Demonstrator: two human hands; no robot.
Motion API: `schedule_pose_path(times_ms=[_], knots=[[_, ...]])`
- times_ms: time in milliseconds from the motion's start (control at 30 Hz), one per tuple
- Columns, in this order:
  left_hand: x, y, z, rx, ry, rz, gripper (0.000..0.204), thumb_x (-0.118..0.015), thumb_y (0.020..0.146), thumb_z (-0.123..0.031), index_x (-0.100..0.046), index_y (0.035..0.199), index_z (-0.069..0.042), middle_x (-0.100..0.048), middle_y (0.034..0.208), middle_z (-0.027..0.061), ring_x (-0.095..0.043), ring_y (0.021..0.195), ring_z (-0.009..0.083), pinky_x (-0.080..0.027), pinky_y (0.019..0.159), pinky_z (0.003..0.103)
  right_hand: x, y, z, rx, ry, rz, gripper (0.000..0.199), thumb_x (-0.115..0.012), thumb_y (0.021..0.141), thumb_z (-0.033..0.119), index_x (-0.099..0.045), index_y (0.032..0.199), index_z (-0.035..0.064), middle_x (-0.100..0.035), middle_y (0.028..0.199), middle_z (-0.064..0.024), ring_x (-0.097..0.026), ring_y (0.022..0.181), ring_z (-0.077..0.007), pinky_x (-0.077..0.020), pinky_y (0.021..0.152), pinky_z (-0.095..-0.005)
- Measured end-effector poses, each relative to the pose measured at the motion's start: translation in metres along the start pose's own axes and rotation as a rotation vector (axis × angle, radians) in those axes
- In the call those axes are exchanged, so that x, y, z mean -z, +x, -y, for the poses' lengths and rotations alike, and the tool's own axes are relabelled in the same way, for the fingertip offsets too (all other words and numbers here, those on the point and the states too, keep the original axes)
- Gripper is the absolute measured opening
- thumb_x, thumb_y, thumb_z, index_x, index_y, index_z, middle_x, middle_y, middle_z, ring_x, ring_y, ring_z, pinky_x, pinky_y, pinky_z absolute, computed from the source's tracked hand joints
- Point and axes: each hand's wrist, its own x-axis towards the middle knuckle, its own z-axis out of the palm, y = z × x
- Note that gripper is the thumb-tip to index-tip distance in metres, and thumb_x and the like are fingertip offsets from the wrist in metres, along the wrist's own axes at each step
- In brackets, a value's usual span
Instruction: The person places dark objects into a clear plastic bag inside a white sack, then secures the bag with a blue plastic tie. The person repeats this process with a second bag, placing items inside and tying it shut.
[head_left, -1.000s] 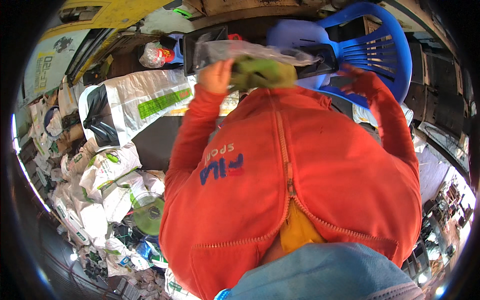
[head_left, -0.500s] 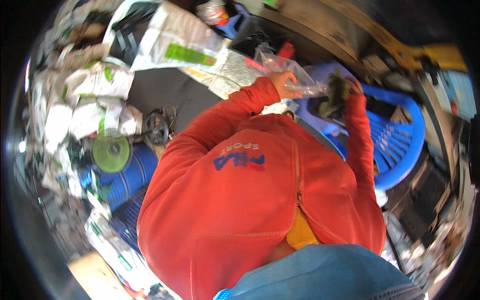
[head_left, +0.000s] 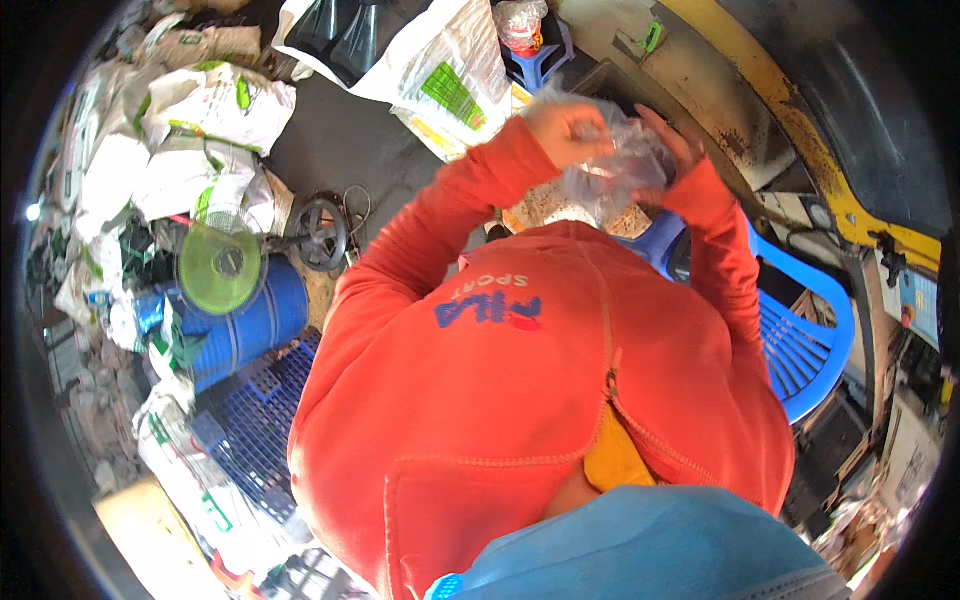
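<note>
A crumpled clear plastic bag [head_left: 622, 170] hangs between my two hands, in front of my chest. The curled fingers of my left hand [head_left: 568, 135] grip the bag's left upper side. On its right side is my right hand [head_left: 676, 150], somewhat blurred, with fingers stretched out and apart from the thumb, beside the plastic. What lies inside the bag cannot be made out. Under the bag, part of a container with small brownish bits [head_left: 535, 208] shows.
A blue plastic chair [head_left: 835, 345] stands at my right. Beyond my hands are a white sack with a green print [head_left: 455, 80] and a small blue stool [head_left: 545, 65]. At left are a green fan [head_left: 222, 265], a blue drum [head_left: 255, 325], a blue crate [head_left: 265, 425] and piled white sacks [head_left: 215, 110].
Both hands have come together around the bag. The greenish-brown thing that my right hand held is no longer visible. My view has shifted slightly.
</note>
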Motion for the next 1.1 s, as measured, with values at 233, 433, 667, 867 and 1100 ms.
schedule_pose_path(times_ms=[233, 433, 667, 867, 1100], knots=[[0.243, -0.003, 0.022, -0.38, -0.383, -0.113, 0.012, -0.065, 0.078, -0.002, -0.059, 0.089, -0.001, -0.063, 0.083, 0.0036, -0.059, 0.077, 0.0086, -0.047, 0.069, 0.02, -0.005, 0.169, 0.07, -0.264, -0.028, -0.134, 0.037, -0.072, 0.071, 0.021, -0.059, 0.098, -0.001, -0.062, 0.086, -0.0106, -0.058, 0.079, -0.0164, -0.0456, 0.073, -0.0309], [0.394, 0.016, 0.011, -0.563, 0.443, -0.304, 0.029, -0.07, 0.064, -0.003, -0.059, 0.091, -0.005, -0.057, 0.081, 0.0058, -0.056, 0.078, 0.0177, -0.044, 0.07, 0.028, 0.015, 0.301, 0.116, -0.155, -0.369, -0.698, 0.033, -0.073, 0.069, 0.012, -0.059, 0.097, 0.0032, -0.063, 0.087, -0.0091, -0.059, 0.082, -0.015, -0.0458, 0.071, -0.0278], [0.486, 0.026, 0.046, -0.885, 0.938, -0.919, 0.011, -0.06, 0.069, -0.007, -0.058, 0.08, -0.007, -0.055, 0.075, 0.0092, -0.053, 0.07, 0.0307, -0.044, 0.062, 0.036, 0.023, 0.363, 0.173, 0.444, -0.69, -0.861, 0.02, -0.069, 0.069, 0.01, -0.059, 0.086, 0.0085, -0.06, 0.083, -0.0102, -0.057, 0.079, -0.031, -0.0443, 0.07, -0.0352], [0.512, 0.017, 0.158, -0.674, 1.055, -0.741, 0.027, -0.063, 0.06, -0.001, -0.062, 0.083, -0.014, -0.059, 0.091, 0.0034, -0.057, 0.086, 0.0253, -0.046, 0.074, 0.035, -0.082, 0.381, 0.13, 0.559, -0.544, -0.518, 0.023, -0.063, 0.062, 0.003, -0.056, 0.082, 0.009, -0.059, 0.08, -0.0055, -0.057, 0.073, -0.0243, -0.0431, 0.061, -0.0359], [0.529, 0.017, 0.241, -0.682, 0.951, -0.401, 0.018, -0.058, 0.065, 0.002, -0.058, 0.079, -0.01, -0.06, 0.105, 0.0035, -0.055, 0.103, 0.025, -0.044, 0.086, 0.037, -0.19, 0.367, 0.123, 0.351, -0.366, -0.295, 0.017, -0.066, 0.066, 0.01, -0.06, 0.081, 0.0111, -0.058, 0.084, -0.0025, -0.056, 0.081, -0.0204, -0.0387, 0.078, -0.0393]])
